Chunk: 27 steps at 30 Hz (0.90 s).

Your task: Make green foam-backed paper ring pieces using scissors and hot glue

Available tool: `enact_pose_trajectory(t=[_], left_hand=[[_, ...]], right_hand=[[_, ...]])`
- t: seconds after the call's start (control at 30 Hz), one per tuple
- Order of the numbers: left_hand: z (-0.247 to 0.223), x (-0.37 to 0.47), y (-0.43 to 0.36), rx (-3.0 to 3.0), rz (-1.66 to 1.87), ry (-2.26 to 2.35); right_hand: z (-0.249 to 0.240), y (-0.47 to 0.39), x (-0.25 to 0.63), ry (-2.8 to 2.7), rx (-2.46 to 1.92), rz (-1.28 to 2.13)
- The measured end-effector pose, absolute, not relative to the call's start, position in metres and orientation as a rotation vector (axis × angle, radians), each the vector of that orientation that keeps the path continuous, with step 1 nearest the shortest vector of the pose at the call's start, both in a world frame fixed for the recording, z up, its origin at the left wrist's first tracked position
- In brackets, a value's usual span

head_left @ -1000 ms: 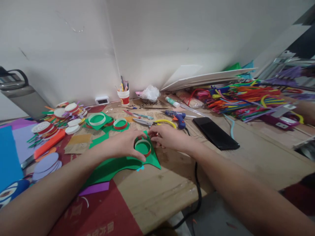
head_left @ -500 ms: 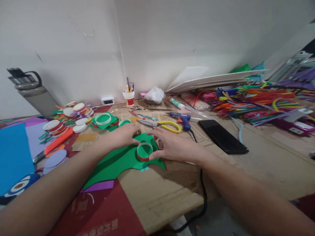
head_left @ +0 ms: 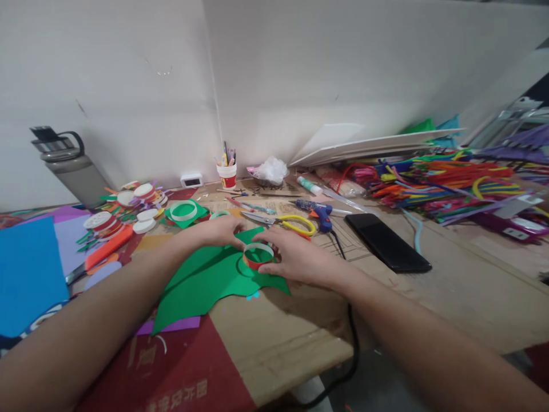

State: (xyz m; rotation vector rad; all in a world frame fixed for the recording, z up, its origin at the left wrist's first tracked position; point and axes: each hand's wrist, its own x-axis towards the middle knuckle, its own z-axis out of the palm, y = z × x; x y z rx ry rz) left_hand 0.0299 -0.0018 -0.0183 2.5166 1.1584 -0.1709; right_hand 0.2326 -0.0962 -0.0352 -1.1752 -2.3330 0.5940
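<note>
A short red-and-white paper ring is pinched between the thumb and fingers of my right hand, tilted just above the green sheet. On that sheet, a faint round outline shows beside the ring. My left hand is over the sheet's far edge, thumb and fingers curved and apart, the thumb's tip close to the ring; I cannot tell if they touch. Behind my left hand lies a green piece with another ring on it. Yellow-handled scissors rest just beyond my right hand.
A blue glue gun and a black phone lie to the right, before a heap of coloured pipe cleaners. On the left are a grey bottle, an orange cutter and a blue sheet. A cup of pens stands behind.
The ring has come up off the green sheet and tilted in my right hand, baring the round outline. My left hand stays close by. The view has shifted slightly.
</note>
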Motion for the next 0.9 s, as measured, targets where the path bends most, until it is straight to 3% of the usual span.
enact_pose_trajectory(t=[0.13, 0.37, 0.47, 0.63, 0.9], left_hand=[[-0.001, 0.025, 0.0, 2.471, -0.099, 1.154], [0.024, 0.011, 0.0, 2.296, 0.468, 1.393], [0.02, 0.009, -0.006, 2.081, 0.553, 1.329], [0.006, 0.005, -0.018, 1.955, 0.345, 1.37], [0.013, -0.006, -0.029, 2.023, -0.372, 1.638]], right_hand=[[-0.03, -0.089, 0.245, -2.199, -1.16, 0.651], [-0.022, -0.08, 0.253, -1.795, -1.218, 0.677], [-0.018, -0.08, 0.252, -1.697, -1.244, 0.636], [-0.017, -0.079, 0.251, -1.629, -1.28, 0.586], [-0.039, -0.073, 0.244, -1.82, -1.26, 0.587]])
